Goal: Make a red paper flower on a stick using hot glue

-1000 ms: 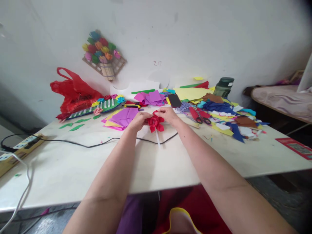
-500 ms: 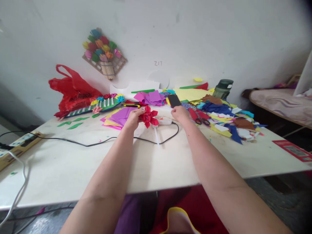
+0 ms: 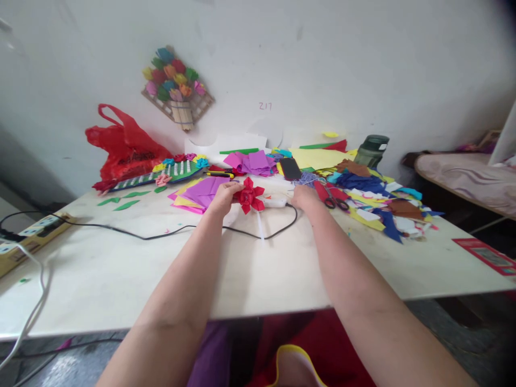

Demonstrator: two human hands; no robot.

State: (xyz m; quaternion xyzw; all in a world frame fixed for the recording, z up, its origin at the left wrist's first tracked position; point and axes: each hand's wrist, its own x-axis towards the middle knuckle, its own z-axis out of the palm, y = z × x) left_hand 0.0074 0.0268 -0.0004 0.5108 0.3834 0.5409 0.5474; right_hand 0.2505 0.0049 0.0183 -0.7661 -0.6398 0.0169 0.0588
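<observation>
My left hand (image 3: 226,196) pinches a red folded-paper flower (image 3: 250,195) by its left side. Just behind the flower lies a white hot glue gun (image 3: 274,202), partly hidden by it, with a translucent glue stick (image 3: 260,226) below and a black cord at its right end. My right hand (image 3: 305,197) rests low over the table, to the right of the glue gun, fingers closed together. Whatever its fingertips hold, if anything, is too small to make out. Near it are purple yarn (image 3: 307,179), scissors (image 3: 336,199) and a black phone (image 3: 290,168).
Coloured paper scraps (image 3: 387,201) pile up at the right, before a green bottle (image 3: 371,151). Purple paper sheets (image 3: 207,192), green paper leaves (image 3: 127,205) and a red plastic bag (image 3: 123,142) lie leftward. A black cord (image 3: 141,237) crosses the table to a power strip (image 3: 38,236).
My right hand has moved a little nearer and to the right, away from the phone. My left hand keeps the red flower in almost the same place. The view has shifted slightly.
</observation>
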